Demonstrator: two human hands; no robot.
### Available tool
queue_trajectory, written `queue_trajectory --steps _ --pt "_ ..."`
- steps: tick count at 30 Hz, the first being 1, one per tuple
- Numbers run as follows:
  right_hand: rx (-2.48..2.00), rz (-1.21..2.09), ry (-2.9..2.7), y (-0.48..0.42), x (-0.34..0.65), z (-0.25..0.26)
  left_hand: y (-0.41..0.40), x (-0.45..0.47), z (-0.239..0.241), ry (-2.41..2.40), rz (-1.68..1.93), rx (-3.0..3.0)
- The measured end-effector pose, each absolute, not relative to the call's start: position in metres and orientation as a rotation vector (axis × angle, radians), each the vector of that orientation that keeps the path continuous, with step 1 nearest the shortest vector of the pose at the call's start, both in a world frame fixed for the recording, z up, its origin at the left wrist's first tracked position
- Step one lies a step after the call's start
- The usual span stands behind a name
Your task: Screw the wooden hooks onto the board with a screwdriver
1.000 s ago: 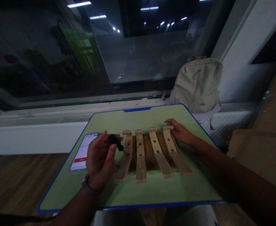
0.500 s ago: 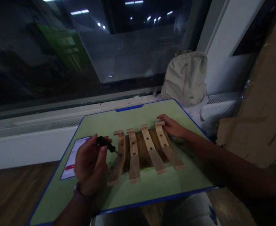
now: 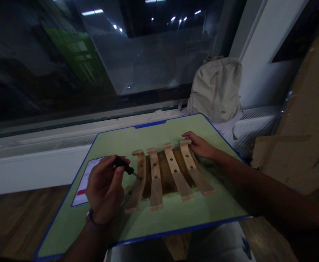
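Observation:
My left hand [image 3: 106, 189] is closed around the black handle of a screwdriver [image 3: 123, 165]. Its metal tip meets the leftmost curved wooden strip [image 3: 134, 198] at the lower of two dark spots. Several such strips with hooked far ends lie across a darker brown wooden board [image 3: 166, 173], making up a wooden rack. Dark screw heads or holes show in pairs on the strips. At the far right end, my right hand [image 3: 201, 146] grips the rack beside the rightmost strip [image 3: 196, 174]; part of its fingers is hidden behind the hooked end.
The rack lies on a small green table [image 3: 200, 214] with a blue rim. A phone with a lit screen [image 3: 83, 189] rests at the left, partly behind my left hand. Beyond the table are a beige backpack [image 3: 215, 89], a dark window, and cardboard [image 3: 298, 138] at right.
Both hands and the rack keep nearly the same places. The whole view has shifted very slightly, and the screwdriver tip stays at the same spot on the left strip.

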State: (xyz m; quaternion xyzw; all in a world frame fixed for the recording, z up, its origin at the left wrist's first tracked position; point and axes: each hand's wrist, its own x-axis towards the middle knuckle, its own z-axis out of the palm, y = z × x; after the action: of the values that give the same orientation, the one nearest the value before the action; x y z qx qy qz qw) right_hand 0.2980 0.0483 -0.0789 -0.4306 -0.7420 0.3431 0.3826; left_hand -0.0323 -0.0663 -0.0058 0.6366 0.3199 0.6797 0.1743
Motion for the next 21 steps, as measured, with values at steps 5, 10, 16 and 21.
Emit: queue_trajectory --steps 5,10,16,21 --pt "-1.1 0.88 -1.892 0.0479 0.298 -0.0785 -0.0666 -0.0338 -0.007 0.804 1.848 1.777" --pt "-1.108 0.866 -1.894 0.0478 0.2968 -0.0787 -0.0616 -0.0374 -0.005 0.851 1.899 1.902" --pt "-1.121 0.875 -1.91 0.0476 0.2967 -0.0773 -0.0673 -0.0311 -0.0076 0.887 1.857 1.812" --pt "-1.138 0.854 -1.917 0.0471 0.2968 -0.0771 -0.0626 -0.0353 -0.005 0.793 1.912 1.922"
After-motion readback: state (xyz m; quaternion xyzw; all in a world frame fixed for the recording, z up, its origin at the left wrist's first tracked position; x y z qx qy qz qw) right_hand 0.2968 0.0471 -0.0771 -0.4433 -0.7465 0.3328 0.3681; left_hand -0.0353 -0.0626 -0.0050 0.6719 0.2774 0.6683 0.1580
